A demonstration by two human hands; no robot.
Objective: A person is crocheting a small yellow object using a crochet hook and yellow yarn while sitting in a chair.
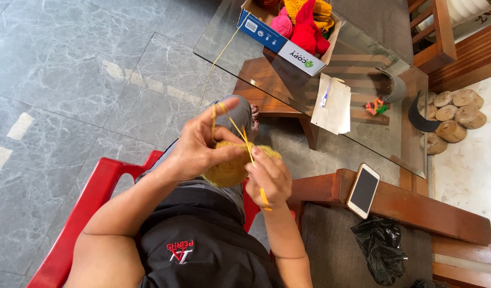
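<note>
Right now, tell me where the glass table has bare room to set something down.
The glass table is bare at its left end, beside the cardboard box of yarn, and along the near edge below the white paper. It is crowded around the box, paper and small colourful piece. The phone takes the wooden armrest.

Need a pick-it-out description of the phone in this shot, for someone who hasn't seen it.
Start at the glass coffee table, then drop to the wooden armrest of the seat on the person's right. The phone lies flat on that armrest, screen up and dark, with a pale rim. Its nearest neighbour, a crumpled black plastic bag on the cushion, is shapeless; the phone is a slim rectangle.
</note>
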